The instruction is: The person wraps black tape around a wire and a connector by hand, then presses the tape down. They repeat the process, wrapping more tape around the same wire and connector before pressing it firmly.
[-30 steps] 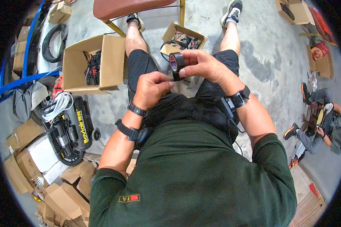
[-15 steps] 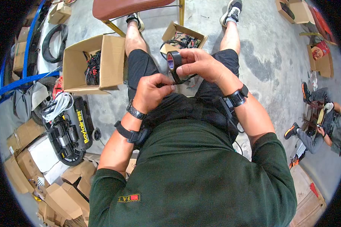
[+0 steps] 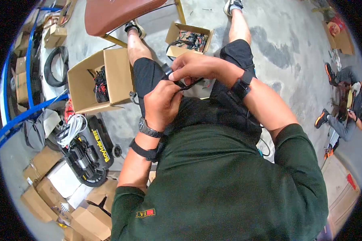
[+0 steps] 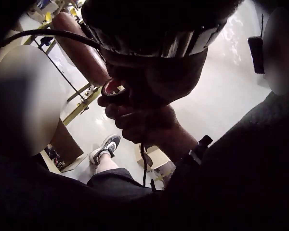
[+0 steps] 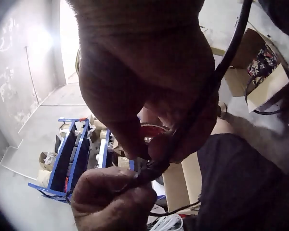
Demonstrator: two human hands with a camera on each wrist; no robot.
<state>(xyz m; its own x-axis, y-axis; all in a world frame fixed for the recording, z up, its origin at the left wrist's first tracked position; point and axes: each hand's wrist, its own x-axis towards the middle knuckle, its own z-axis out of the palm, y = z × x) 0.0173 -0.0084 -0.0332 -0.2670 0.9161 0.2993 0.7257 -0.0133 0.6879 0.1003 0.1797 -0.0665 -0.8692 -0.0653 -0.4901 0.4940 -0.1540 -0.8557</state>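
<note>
Over the lap, the left hand [image 3: 162,101] pinches a dark cable; in the right wrist view its thumb and fingers grip the taped cable [image 5: 156,166] at the lower end. Close against it, the right hand [image 3: 201,68] curls its fingers round a roll of black tape [image 3: 167,70] and the cable. The roll's reddish inner ring [image 5: 153,130] shows behind the right fingers in the right wrist view. From the right hand [image 4: 144,122] a thin cable [image 4: 144,166] hangs down in the left wrist view, where the left hand is mostly dark.
A large carton [image 3: 120,76] with wires stands left of the legs, a smaller carton [image 3: 205,31] with wires between them. A brown-topped seat [image 3: 116,14] is ahead. An air compressor [image 3: 92,150] and blue shelving [image 3: 29,72] are at the left. Another person [image 3: 346,96] sits at the right.
The right hand has turned over and moved left above the left hand, with the tape roll now mostly covered by its fingers. The head view has shifted, and the left hand's back is turned up more.
</note>
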